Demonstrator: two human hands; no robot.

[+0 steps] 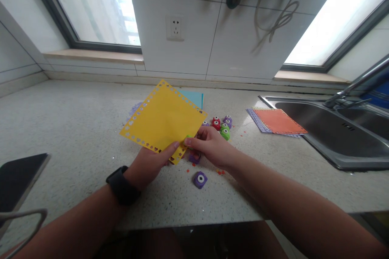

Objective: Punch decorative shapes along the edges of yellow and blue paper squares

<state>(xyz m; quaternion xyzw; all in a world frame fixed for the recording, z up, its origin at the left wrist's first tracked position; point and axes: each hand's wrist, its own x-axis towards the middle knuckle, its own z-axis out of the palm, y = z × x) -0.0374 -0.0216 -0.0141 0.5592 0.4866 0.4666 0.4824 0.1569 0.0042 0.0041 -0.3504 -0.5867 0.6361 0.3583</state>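
A yellow sheet of paper (165, 119), its edges lined with small punched shapes, is held tilted above the counter. My left hand (153, 162) grips its lower edge, thumb on top and fingers underneath. At the sheet's lower right edge, my right hand (212, 145) is closed on a green craft punch (188, 139), mostly hidden by the fingers and paper. Below it lies a purple craft punch (195, 157), and nearer me another purple punch (200, 179). Behind my right hand stand several more punches, among them a red one (216, 123) and a green one (225, 132).
Blue paper (193, 98) and purple punched paper (136, 108) lie behind the yellow sheet. A stack topped by an orange sheet (279, 121) overlaps the rim of the steel sink (322, 149). Paper bits (221, 173) dot the counter. A dark flat object (22, 174) lies at left.
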